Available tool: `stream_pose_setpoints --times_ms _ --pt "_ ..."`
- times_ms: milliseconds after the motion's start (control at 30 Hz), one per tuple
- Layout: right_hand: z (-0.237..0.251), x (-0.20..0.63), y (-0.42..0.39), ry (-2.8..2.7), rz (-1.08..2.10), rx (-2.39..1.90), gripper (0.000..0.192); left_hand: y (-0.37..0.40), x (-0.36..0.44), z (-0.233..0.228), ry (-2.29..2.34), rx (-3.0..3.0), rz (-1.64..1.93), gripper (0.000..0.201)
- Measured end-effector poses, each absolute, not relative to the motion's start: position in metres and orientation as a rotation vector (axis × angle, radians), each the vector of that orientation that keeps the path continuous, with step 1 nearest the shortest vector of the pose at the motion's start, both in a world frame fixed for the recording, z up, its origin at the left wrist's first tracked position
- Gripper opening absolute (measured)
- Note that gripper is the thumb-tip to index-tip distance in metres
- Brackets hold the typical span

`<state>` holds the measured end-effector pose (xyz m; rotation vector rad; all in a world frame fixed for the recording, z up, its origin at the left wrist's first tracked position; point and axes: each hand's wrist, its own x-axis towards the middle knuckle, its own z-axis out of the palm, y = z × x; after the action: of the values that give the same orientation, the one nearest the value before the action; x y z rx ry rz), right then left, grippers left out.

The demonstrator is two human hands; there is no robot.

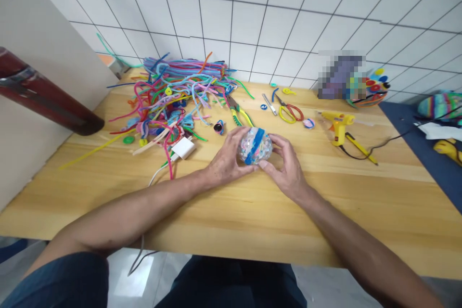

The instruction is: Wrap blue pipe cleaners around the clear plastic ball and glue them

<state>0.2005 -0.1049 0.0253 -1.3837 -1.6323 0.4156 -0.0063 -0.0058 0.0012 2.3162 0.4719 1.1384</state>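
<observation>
Between my two hands is a clear round ball (262, 148) with a blue band across it and small colourful bits showing inside. My left hand (231, 154) curves around its left side, thumb along the lower edge. On the opposite side, my right hand (285, 166) holds it with thumb and fingers. Just beyond the ball lie pliers (236, 110) with yellow-green handles. A small black round piece (218, 127) with a coloured rim sits left of them. To the right of the pliers rest red-and-yellow scissors (290, 111).
A tangled heap of pipe cleaners (176, 91) covers the back left, with a white charger (184, 147) in front. A dark red flask (43, 96) stands far left. At right are a yellow glue gun (339, 125), its black cord and a yellow cutter (361, 148). A tiled wall (252, 19) closes the back.
</observation>
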Motion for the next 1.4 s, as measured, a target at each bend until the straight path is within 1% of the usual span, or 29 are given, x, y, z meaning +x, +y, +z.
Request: stream_pose_setpoints --times_ms 67,233,400,500,700,867,967,1167,1233,1367,1400 --pt "0.021 0.201 -0.106 -1.643 0.390 -1.372 0.061 -0.007 -0.008 0.002 0.442 2.290 1.137 0.103" --pt "0.023 0.204 -0.104 -1.749 0.320 -1.238 0.061 -0.006 -0.016 0.006 0.484 2.217 1.091 0.082" --pt "0.027 0.205 -0.100 -1.812 0.322 -1.178 0.064 -0.007 -0.018 0.009 0.480 2.211 1.052 0.074" --pt "0.030 0.205 -0.101 -1.829 0.322 -1.171 0.063 -0.010 -0.018 0.010 0.492 2.193 1.070 0.073" --pt "0.030 0.204 -0.102 -1.832 0.333 -1.189 0.070 -0.012 -0.018 0.007 0.525 2.218 1.102 0.076" --pt "0.028 0.204 -0.103 -1.819 0.333 -1.174 0.070 -0.012 -0.016 0.008 0.461 2.205 1.068 0.092" --pt "0.028 0.205 -0.105 -1.829 0.345 -1.176 0.069 -0.014 -0.014 0.009 0.464 2.209 1.078 0.094" --pt "0.019 0.211 -0.110 -1.785 0.366 -1.242 0.081 -0.017 -0.009 0.007 0.516 2.246 1.235 0.098" --pt "0.015 0.213 -0.111 -1.778 0.391 -1.257 0.080 -0.017 -0.007 0.005 0.512 2.242 1.254 0.098" --pt "0.011 0.216 -0.111 -1.765 0.428 -1.295 0.078 -0.016 -0.005 0.004 0.441 2.213 1.208 0.108" --pt "0.011 0.217 -0.112 -1.761 0.435 -1.303 0.078 -0.016 -0.006 0.004 0.424 2.197 1.193 0.108"
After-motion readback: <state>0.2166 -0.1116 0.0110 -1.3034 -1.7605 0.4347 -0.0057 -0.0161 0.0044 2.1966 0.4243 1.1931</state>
